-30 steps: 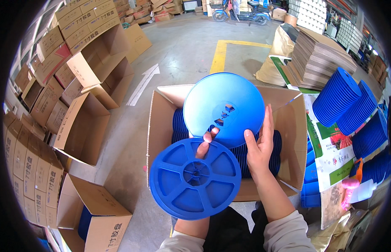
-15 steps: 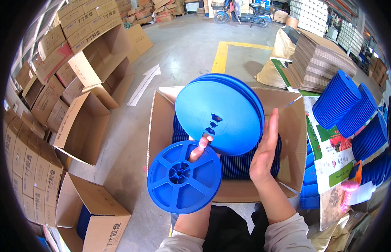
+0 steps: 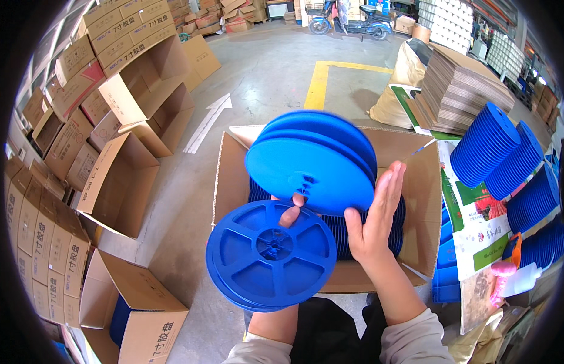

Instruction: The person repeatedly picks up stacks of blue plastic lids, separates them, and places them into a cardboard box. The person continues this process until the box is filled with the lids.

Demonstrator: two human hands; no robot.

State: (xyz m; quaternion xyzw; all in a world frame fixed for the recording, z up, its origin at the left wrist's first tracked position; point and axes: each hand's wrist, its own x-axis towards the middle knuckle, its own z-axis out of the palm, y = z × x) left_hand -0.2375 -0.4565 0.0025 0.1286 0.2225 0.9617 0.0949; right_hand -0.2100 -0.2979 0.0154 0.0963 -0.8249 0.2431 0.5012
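My left hand (image 3: pixel 292 213) grips a spoked blue plastic reel (image 3: pixel 271 253), held flat toward me in front of my body; only the fingertips show through its spokes. My right hand (image 3: pixel 375 218) lies with flat fingers against the right edge of a stack of solid blue discs (image 3: pixel 312 162), lifted above an open cardboard box (image 3: pixel 416 182). My left fingertips touch the stack's lower edge. Rows of more blue reels (image 3: pixel 349 233) stand on edge inside the box, under the lifted stack.
Stacks of blue reels (image 3: pixel 497 148) lie to the right beside a pile of flat cardboard (image 3: pixel 461 91). Open and stacked cartons (image 3: pixel 121 176) line the left side, one near carton (image 3: pixel 136 315) holding blue reels. A brown sack (image 3: pixel 403 76) and a parked scooter (image 3: pixel 345 18) stand beyond on concrete.
The disc stack has risen out of the box and tilted flatter toward me. The spoked reel in my left hand has dropped slightly. My right hand moved from behind the stack to its right edge.
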